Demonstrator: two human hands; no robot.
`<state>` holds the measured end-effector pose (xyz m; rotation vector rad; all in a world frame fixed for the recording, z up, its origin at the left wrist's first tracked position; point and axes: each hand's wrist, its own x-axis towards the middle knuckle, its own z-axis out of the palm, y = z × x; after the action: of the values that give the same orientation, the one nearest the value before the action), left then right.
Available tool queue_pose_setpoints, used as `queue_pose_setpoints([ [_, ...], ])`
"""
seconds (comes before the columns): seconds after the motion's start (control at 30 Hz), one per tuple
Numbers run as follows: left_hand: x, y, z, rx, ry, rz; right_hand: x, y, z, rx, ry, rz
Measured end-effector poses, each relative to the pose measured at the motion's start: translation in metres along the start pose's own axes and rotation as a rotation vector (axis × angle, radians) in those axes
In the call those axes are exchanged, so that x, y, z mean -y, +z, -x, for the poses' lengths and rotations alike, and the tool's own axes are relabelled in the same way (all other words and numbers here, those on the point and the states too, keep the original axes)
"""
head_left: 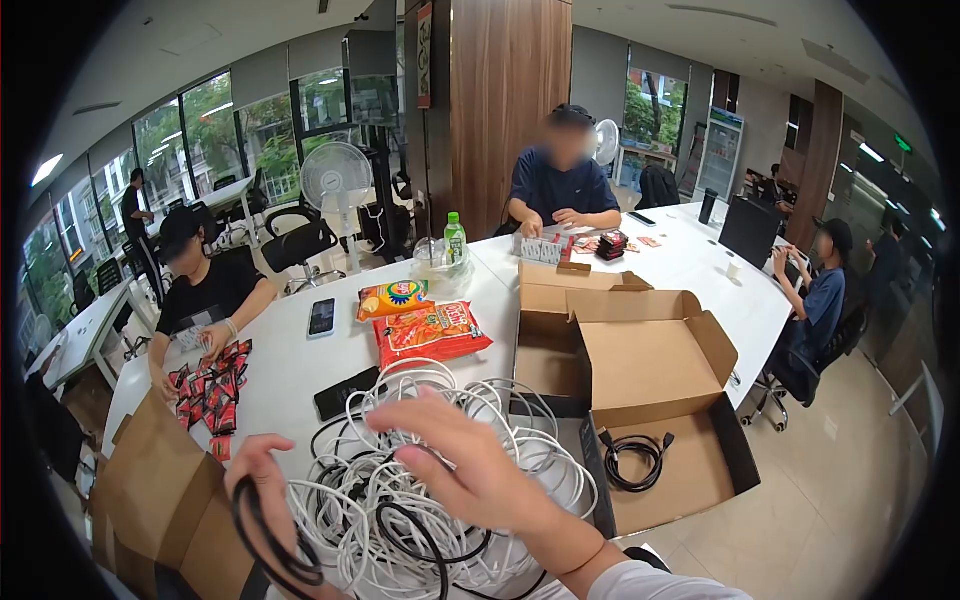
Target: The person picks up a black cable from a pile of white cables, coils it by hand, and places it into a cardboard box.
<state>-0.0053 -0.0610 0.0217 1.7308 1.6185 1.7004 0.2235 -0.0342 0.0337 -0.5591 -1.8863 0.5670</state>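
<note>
Bare hands over a heap of tangled cables [350, 530] on the near part of the white table [492, 262].
The left hand [262, 478], at the heap's left, grips a looped black cable [243, 520]; the right hand [470, 465] is open above the heap, fingers spread from thumb. An open cardboard box [675, 470] to the right holds a coiled black cable [634, 463].
</note>
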Motion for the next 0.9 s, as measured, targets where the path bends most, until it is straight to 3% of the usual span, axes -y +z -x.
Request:
queue_pose_setpoints([
  [0.17, -0.011, 0.023, 0.003, 0.073, 0.036, -0.148, 0.009, 0.03, 0.004, 0.191, 0.139, -0.361],
  [0.4, -0.009, 0.025, 0.005, 0.084, -0.048, -0.122, 0.011, 0.051, 0.008, 0.244, 0.205, -0.446],
  [0.5, -0.007, 0.029, 0.005, 0.037, 0.079, -0.111, 0.008, 0.051, 0.006, 0.33, 0.204, -0.386],
  [0.7, -0.004, 0.02, 0.005, 0.162, -0.069, 0.003, 0.002, 0.051, 0.004, 0.476, 0.227, -0.451],
  [0.8, -0.005, 0.015, 0.003, 0.263, -0.157, 0.095, -0.006, 0.063, 0.009, 0.383, 0.209, -0.673],
  [0.9, -0.013, 0.019, 0.0, 0.278, -0.215, 0.134, -0.002, 0.065, 0.007, 0.47, 0.298, -0.895],
])
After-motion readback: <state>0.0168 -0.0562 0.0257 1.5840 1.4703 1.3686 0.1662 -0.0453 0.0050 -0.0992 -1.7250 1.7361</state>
